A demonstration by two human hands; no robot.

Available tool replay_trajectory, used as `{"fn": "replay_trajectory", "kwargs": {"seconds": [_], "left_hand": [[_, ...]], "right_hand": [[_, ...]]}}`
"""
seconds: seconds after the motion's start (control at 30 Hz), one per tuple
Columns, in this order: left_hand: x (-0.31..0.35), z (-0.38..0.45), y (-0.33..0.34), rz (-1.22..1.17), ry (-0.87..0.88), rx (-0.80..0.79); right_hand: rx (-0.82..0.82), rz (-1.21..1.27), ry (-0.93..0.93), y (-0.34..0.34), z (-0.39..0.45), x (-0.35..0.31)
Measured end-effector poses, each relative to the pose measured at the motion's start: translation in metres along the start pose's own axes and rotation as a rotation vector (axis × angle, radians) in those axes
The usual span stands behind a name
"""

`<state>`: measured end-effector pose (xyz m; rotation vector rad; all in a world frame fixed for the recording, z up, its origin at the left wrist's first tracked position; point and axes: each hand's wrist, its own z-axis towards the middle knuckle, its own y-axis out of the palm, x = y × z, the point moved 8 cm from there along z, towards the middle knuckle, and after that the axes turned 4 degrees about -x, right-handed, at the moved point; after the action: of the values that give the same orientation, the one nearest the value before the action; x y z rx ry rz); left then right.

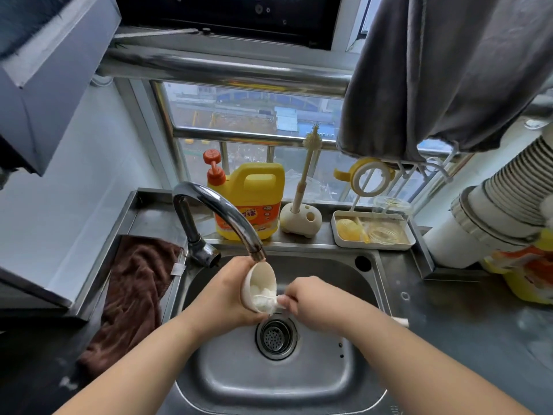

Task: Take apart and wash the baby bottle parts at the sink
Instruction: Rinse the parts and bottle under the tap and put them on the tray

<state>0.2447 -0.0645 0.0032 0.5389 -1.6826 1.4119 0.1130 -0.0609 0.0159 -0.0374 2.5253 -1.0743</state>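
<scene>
- The left hand (223, 295) curls around a small white cup-shaped bottle part (258, 287), gripping it from the outside. It tilts the open mouth toward the person, probably so the inside can be seen and reached.
- The right hand (311, 304) is closed around a brush (264, 296). The white, foamy brush head sits inside the part, and a pale handle end pokes out past the wrist. This looks like the scrubbing step.
- Both hands hold the part over the sink (329, 378), just above the drain strainer (276, 336), so drips fall into the basin.
- The tap (220, 214) arches over them with its spout touching or just above the part's rim. Whether water is running cannot be told.
- On the ledge behind stands a yellow detergent jug (254, 202) with an orange pump, within easy reach. Its label carries Chinese characters, one reading "强"; the smaller print is too blurred to read.
- Beside the jug, a second brush (306, 169) stands upright in a cream holder (300, 218), likely to dry.
- To the right, a white tray (374, 245) holds a clear glass bottle, a clear ring and yellow pieces, apart from each other, apparently other bottle parts. A yellow-and-white ring (371, 176) hangs on a rack above.
- A brown cloth (134, 295) drapes over the worktop left of the sink.
- A grey cloth (434, 70) hangs at the upper right.
</scene>
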Motion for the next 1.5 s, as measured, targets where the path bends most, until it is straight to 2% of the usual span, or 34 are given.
{"fn": "replay_trajectory", "kwargs": {"seconds": [0.13, 0.23, 0.33, 0.53, 0.63, 0.73, 0.83, 1.0, 1.1, 1.17, 1.27, 1.4, 1.5], "left_hand": [[0.004, 0.002, -0.007, 0.037, 0.014, 0.035], [0.007, 0.002, -0.004, -0.037, -0.014, -0.056], [0.000, -0.002, 0.003, -0.135, -0.075, -0.208], [-0.005, 0.007, -0.011, -0.126, -0.122, -0.227], [-0.007, 0.009, -0.011, -0.121, -0.151, -0.250], [-0.010, 0.008, -0.001, -0.147, -0.168, -0.284], [-0.009, 0.010, 0.002, -0.188, -0.176, -0.261], [-0.004, 0.010, 0.000, -0.111, -0.134, -0.202], [-0.004, 0.010, -0.006, -0.123, -0.146, -0.131], [-0.004, 0.011, -0.008, -0.116, -0.150, -0.114], [-0.007, 0.005, -0.003, -0.036, -0.161, -0.136], [-0.009, 0.003, -0.002, -0.022, -0.166, -0.116], [-0.007, 0.004, 0.003, 0.031, -0.118, -0.154]], "right_hand": [[-0.005, 0.469, -0.016, -0.001, 0.001, 0.003], [-0.042, 0.610, -0.029, 0.009, 0.001, -0.001], [-0.065, 0.592, -0.028, 0.014, 0.000, 0.003], [-0.061, 0.441, -0.074, 0.009, -0.004, 0.000], [0.003, 0.131, -0.064, -0.002, -0.005, 0.002], [0.201, -0.323, -0.013, -0.026, -0.004, 0.004], [0.351, -0.453, -0.060, -0.038, -0.006, -0.004], [0.146, -0.281, 0.011, -0.014, 0.002, 0.008], [0.185, -0.193, 0.027, -0.018, 0.008, 0.008], [0.128, -0.211, 0.050, -0.009, 0.011, 0.009], [0.050, -0.085, 0.003, 0.004, 0.010, 0.008], [0.148, 0.097, 0.014, -0.002, 0.012, 0.016], [0.044, 0.056, 0.025, 0.017, 0.012, 0.015]]}}
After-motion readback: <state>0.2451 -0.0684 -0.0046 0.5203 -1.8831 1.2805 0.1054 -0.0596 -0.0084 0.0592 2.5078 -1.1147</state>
